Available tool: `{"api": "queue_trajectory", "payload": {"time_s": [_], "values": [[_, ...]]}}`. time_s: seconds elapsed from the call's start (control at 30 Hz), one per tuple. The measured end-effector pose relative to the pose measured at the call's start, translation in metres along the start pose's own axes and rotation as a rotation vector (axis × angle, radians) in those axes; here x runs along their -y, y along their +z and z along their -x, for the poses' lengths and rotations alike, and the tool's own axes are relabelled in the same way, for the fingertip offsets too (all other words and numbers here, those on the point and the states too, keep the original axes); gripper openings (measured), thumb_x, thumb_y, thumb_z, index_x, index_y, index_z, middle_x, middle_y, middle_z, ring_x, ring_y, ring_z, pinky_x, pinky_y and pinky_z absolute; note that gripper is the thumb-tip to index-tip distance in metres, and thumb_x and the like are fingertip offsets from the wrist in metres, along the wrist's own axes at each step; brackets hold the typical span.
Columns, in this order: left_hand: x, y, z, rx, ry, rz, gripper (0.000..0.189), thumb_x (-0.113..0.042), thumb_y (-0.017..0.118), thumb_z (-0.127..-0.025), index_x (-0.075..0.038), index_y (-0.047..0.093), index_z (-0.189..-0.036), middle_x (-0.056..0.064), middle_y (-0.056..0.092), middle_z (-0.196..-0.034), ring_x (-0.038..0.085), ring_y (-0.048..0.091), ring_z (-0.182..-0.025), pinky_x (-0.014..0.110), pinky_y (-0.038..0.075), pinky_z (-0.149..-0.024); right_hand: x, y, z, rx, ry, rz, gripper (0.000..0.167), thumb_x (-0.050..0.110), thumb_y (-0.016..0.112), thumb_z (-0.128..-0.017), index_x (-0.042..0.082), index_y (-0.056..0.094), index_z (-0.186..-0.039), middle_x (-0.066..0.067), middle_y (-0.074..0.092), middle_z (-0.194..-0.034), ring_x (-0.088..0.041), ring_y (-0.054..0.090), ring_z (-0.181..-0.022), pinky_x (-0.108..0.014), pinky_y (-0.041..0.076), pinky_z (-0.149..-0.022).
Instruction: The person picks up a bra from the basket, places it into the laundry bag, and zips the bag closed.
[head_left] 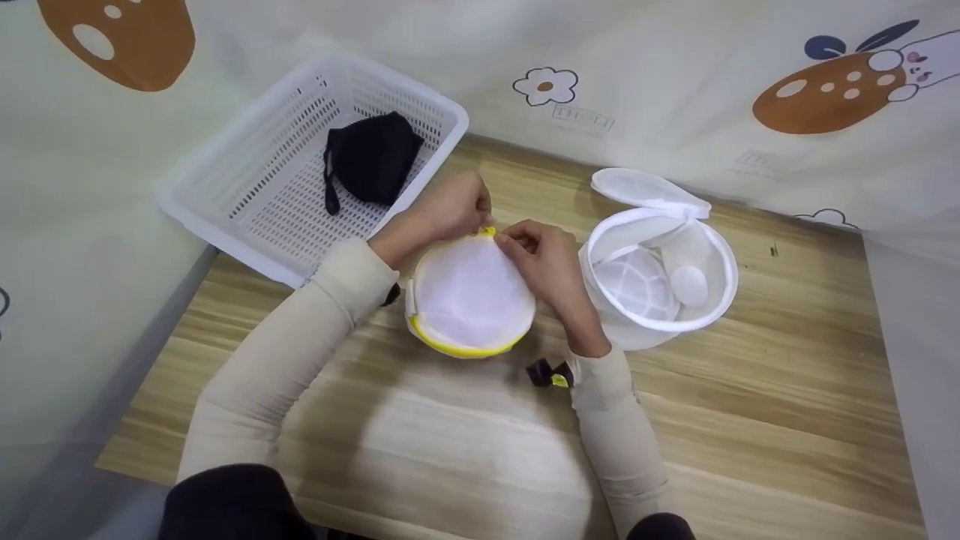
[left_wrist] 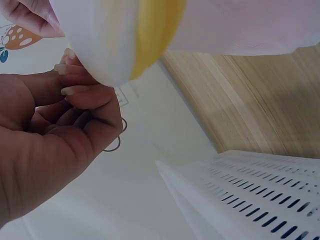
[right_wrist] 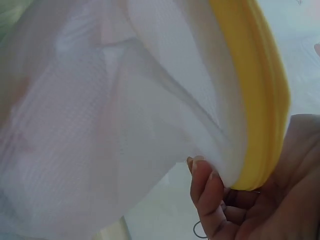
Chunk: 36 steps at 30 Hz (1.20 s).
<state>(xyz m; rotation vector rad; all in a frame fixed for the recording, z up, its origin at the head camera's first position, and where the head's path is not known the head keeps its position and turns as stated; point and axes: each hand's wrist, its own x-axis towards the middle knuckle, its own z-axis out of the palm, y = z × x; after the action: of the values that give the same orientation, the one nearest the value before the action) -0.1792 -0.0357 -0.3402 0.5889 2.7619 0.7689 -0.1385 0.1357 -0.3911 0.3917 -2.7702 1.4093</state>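
Observation:
A round white mesh laundry bag (head_left: 474,289) with a yellow zipper (head_left: 469,351) around its rim is held up in the middle of the head view. My left hand (head_left: 454,204) pinches at the zipper's far end with curled fingers. Close beside it, my right hand (head_left: 546,259) grips the rim between thumb and fingers. The right wrist view shows the yellow zipper band (right_wrist: 257,100) running down to the right-hand fingertips (right_wrist: 200,172), with sheer mesh hanging alongside. In the left wrist view, the left fingertips (left_wrist: 75,91) meet right at the bag's edge.
A white perforated plastic basket (head_left: 217,135) stands at the back left, holding a black fabric pouch (head_left: 375,157) with a wrist loop. To the right, a second white mesh laundry bag (head_left: 637,337) stands upright, its lid (head_left: 645,187) flipped back. A patterned cloth (head_left: 465,45) hangs behind the wooden table (head_left: 787,420).

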Motion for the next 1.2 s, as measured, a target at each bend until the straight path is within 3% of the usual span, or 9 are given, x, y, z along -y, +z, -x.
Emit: {"api": "queue_trajectory", "payload": {"time_s": [0.47, 0.77, 1.03, 1.2], "values": [[0.003, -0.002, -0.001, 0.014, -0.051, 0.017, 0.019, -0.008, 0.065, -0.088, 0.001, 0.071, -0.073, 0.003, 0.060, -0.061, 0.016, 0.054, -0.062, 0.025, 0.042, -0.059, 0.003, -0.006, 0.005, -0.036, 0.107, -0.010, 0.015, 0.021, 0.067, -0.090, 0.008, 0.073, -0.087, -0.003, 0.064, -0.074, -0.013, 0.056, -0.066, -0.026, 0.045, -0.059], [-0.004, -0.001, -0.001, 0.013, -0.044, -0.014, 0.019, -0.012, 0.065, -0.089, -0.002, 0.072, -0.075, 0.003, 0.062, -0.063, 0.017, 0.055, -0.065, 0.026, 0.042, -0.061, 0.002, -0.011, 0.005, 0.028, 0.066, 0.019, 0.022, 0.025, 0.062, -0.094, 0.007, 0.075, -0.095, -0.003, 0.068, -0.082, -0.015, 0.058, -0.073, -0.029, 0.047, -0.064], [-0.011, 0.000, -0.003, 0.056, -0.033, 0.034, 0.030, -0.002, 0.061, -0.087, -0.009, 0.054, -0.059, -0.002, 0.046, -0.056, 0.013, 0.042, -0.055, 0.023, 0.032, -0.050, 0.000, -0.009, 0.003, 0.063, 0.026, 0.002, 0.024, 0.027, 0.061, -0.094, 0.008, 0.076, -0.097, -0.002, 0.070, -0.084, -0.013, 0.057, -0.072, -0.028, 0.045, -0.066], [-0.009, 0.000, -0.004, 0.048, -0.017, 0.012, 0.036, -0.005, 0.061, -0.089, -0.011, 0.049, -0.056, -0.003, 0.039, -0.053, 0.012, 0.035, -0.053, 0.023, 0.028, -0.049, 0.000, -0.006, 0.000, 0.051, 0.074, -0.014, 0.021, 0.024, 0.063, -0.093, 0.007, 0.076, -0.093, -0.001, 0.069, -0.080, -0.012, 0.055, -0.069, -0.026, 0.044, -0.064]]}}
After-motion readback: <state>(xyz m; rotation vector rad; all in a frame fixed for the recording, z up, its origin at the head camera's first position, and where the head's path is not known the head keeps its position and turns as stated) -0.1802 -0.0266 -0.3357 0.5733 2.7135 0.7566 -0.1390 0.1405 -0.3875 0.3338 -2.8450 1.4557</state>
